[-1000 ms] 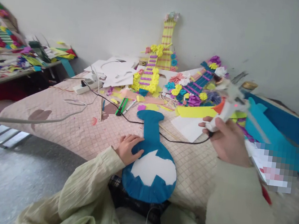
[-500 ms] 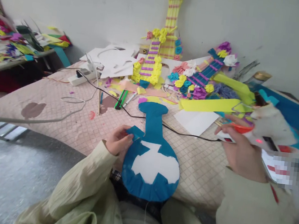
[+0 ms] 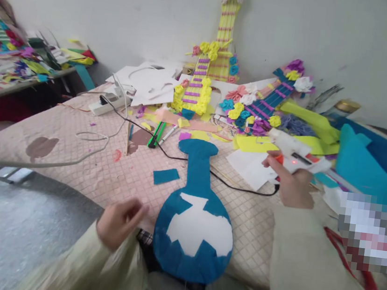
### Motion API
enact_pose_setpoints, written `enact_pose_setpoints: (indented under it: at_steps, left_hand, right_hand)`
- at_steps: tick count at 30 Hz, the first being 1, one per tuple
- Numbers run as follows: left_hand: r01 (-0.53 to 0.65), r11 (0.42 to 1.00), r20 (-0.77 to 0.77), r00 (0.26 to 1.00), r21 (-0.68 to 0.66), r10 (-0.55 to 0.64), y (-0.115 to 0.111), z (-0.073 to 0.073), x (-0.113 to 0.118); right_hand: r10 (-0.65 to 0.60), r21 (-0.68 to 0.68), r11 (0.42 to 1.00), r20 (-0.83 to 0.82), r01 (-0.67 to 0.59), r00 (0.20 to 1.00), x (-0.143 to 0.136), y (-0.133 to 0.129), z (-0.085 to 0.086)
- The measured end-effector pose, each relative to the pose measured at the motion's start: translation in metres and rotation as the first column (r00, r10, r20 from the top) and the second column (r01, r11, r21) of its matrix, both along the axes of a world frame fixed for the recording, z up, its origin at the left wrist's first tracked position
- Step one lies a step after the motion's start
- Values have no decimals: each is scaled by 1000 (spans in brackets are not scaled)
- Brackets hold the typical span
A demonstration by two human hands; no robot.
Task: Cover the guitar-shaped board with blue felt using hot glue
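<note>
A guitar-shaped cutout (image 3: 199, 169) wrapped in blue paper, with bare white showing in its round body, lies at the table's near edge, partly over my lap. Left of its neck rests a small blue paper piece (image 3: 166, 176). My left hand (image 3: 122, 221) hovers left of the round body, fingers curled together with nothing visible between them. My right hand (image 3: 294, 183) grips a white and orange glue gun (image 3: 293, 150), its small red light on and its black cord trailing left.
Decorated paper guitars (image 3: 196, 82) lean at the back. A green cutter (image 3: 157, 135), a white power strip (image 3: 108, 104), white sheets (image 3: 154, 86) and yellow strips (image 3: 253, 144) lie around. Blue sheets (image 3: 364, 161) are at the right; a grey cable (image 3: 83, 152) crosses the left side.
My left hand has let go of the small blue piece, now on the table, and moved down and left. My right hand has raised the glue gun and brought it leftward.
</note>
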State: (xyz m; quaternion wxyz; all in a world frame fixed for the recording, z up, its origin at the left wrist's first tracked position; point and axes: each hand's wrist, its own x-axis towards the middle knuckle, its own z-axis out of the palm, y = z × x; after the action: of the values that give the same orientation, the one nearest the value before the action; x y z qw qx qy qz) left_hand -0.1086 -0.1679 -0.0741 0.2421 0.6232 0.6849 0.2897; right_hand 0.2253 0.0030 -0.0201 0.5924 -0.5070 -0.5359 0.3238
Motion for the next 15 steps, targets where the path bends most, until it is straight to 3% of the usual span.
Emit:
enact_pose_setpoints:
  at_steps: [2, 4, 6, 7, 11, 15]
  left_hand:
    - [141, 964, 309, 949, -223, -67, -32, -9, 16]
    - [294, 922, 622, 779, -254, -77, -50, -18, 38]
    - [234, 935, 773, 631, -266, 62, -54, -19, 58]
    - [195, 944, 795, 598, -265, 100, -53, -17, 66]
    - [-17, 984, 802, 578, -175, 153, -29, 0, 67]
    - [-273, 961, 830, 528, -35, 180, 21, 8, 51]
  right_hand:
    - [14, 7, 1000, -26, -14, 1000, 4, 2, -9]
    - [32, 32, 999, -59, -30, 998, 7, 2, -14]
    - [58, 63, 997, -88, -53, 994, 9, 2, -17]
    - [71, 79, 995, -100, -63, 992, 9, 2, -18]
    - [105, 160, 984, -167, -78, 980, 11, 0, -18]
    - [143, 295, 953, -231, -70, 962, 21, -2, -12]
